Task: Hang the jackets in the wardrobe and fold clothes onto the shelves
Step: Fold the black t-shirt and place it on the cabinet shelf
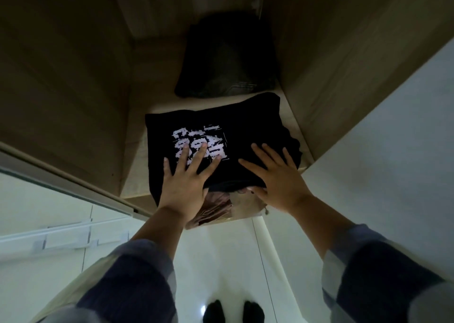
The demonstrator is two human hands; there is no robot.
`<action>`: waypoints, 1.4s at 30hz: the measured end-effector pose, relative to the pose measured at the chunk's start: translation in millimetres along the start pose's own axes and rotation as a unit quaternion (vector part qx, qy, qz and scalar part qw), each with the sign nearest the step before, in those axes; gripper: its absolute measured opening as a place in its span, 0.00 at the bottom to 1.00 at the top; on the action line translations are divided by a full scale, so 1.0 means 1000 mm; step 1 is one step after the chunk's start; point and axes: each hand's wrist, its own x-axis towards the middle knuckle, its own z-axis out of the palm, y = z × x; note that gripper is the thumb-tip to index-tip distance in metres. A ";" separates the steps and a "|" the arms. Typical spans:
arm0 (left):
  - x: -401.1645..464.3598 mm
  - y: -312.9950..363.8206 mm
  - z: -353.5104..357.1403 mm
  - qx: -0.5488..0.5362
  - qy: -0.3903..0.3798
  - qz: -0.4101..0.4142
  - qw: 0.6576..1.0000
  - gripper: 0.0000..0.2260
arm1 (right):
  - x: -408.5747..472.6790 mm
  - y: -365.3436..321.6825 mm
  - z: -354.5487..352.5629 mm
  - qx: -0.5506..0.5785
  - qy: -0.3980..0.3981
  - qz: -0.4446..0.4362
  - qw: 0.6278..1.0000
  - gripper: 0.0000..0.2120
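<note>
A folded black T-shirt (221, 141) with a white, blurry block print on its top face lies on the wardrobe shelf (137, 131), near the shelf's front edge. It sits on top of a small stack: below its front edge a brownish-pink folded garment (216, 209) and a beige one (248, 203) stick out toward the person, past the shelf edge. The T-shirt's right side is a little rumpled and droops toward the wardrobe's right wall (344, 64).

The left hand (186, 182) lies flat on the T-shirt, fingers (200, 154) straight and spread, tips reaching onto the white print; it presses rather than grips. The right hand (277, 177) also rests flat on the black cloth, fingers straight and spread on top, while its thumb is down at the front edge of the shirt; whether the thumb hooks under the fold cannot be told.

Further back on the same shelf, well apart from the hands, lies a second dark folded garment (226, 57), deep in shadow, with a bit of stitching showing at its near right corner. The wardrobe's wooden side walls close in left and right of the stack, leaving a narrow bay.

Below, the pale floor (221, 261) shows, with two dark feet (233, 310) at the bottom edge and a white rail-like frame (63, 239) at lower left. Both forearms wear dark sleeves with lighter cuffs (137, 268).

Count: two hands, one printed T-shirt, two garments under it, one dark garment at the back
</note>
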 end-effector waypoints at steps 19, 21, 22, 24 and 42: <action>0.007 -0.006 -0.018 0.013 -0.072 0.018 0.997 0.32 | 0.018 -0.004 -0.017 0.148 0.068 0.083 0.983 0.16; 0.008 -0.012 -0.023 0.018 -0.057 0.024 0.998 0.34 | 0.023 -0.003 -0.022 0.113 0.080 0.097 0.986 0.15; 0.008 -0.015 -0.024 0.018 -0.050 0.023 0.998 0.35 | 0.025 -0.001 -0.023 0.066 0.099 0.093 0.989 0.15; 0.010 -0.021 -0.022 0.016 -0.046 0.015 0.999 0.38 | 0.028 0.002 -0.021 0.008 0.129 0.074 0.989 0.18; 0.017 -0.042 -0.011 -0.024 -0.059 -0.009 0.998 0.48 | 0.031 0.024 -0.013 -0.064 0.119 0.010 0.991 0.21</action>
